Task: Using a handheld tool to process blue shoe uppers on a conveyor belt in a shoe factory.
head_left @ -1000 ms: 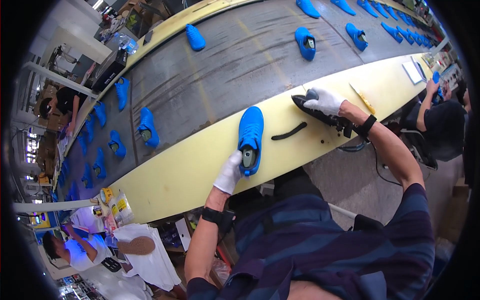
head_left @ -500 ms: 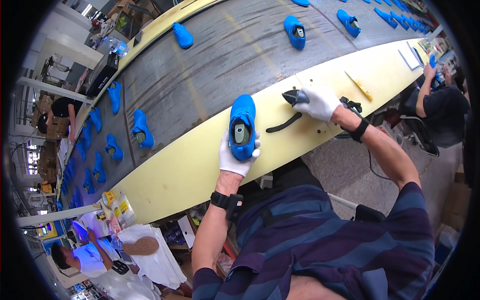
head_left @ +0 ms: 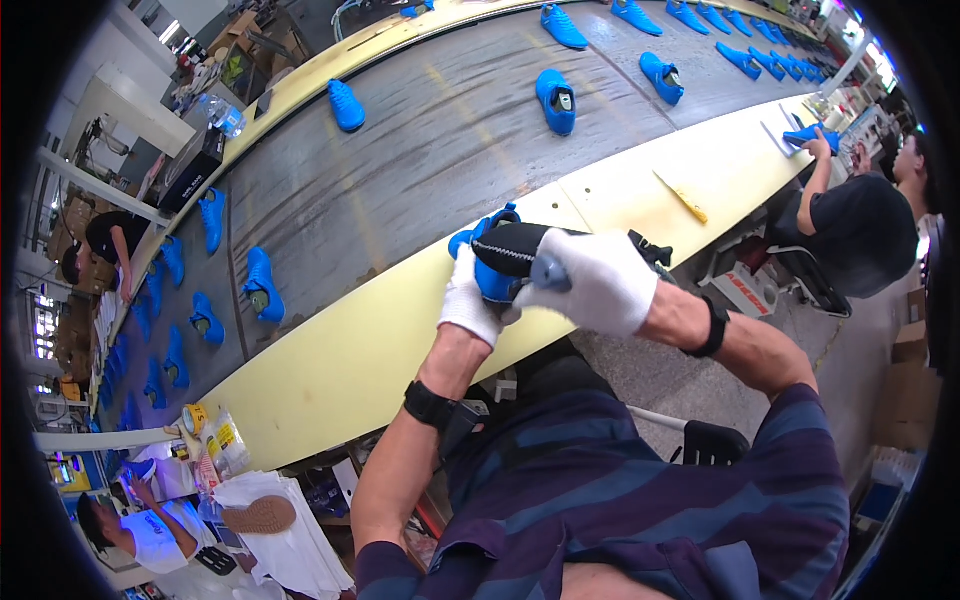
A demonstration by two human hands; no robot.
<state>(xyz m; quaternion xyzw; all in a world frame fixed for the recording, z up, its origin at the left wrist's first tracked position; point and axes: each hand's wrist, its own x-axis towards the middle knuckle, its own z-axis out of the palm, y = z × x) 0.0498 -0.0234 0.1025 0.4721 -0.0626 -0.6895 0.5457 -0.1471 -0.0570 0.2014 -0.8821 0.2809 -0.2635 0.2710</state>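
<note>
A blue sneaker (head_left: 497, 284) is held over the pale yellow table edge, its toe turned differently from a moment ago. My left hand (head_left: 470, 302), in a white glove, is closed round it from the left. My right hand (head_left: 600, 285), also gloved, grips a black pointed tool (head_left: 506, 248) with white zigzag stitching along its edge and a grey rounded handle (head_left: 549, 272). The tool lies over the shoe's opening and hides much of it. Whether its tip presses on the shoe I cannot tell.
Beyond the yellow ledge (head_left: 330, 382) runs a grey conveyor belt (head_left: 400, 150) carrying several blue shoes. A yellow-handled cutter (head_left: 684, 199) lies on the ledge to the right. There a co-worker (head_left: 865, 225) handles another blue shoe (head_left: 811, 136). A brown sole (head_left: 258, 515) rests at lower left.
My right hand has brought the black tool left from the table to the shoe. The shoe has been tilted and turned in my left hand. My view has shifted slightly.
</note>
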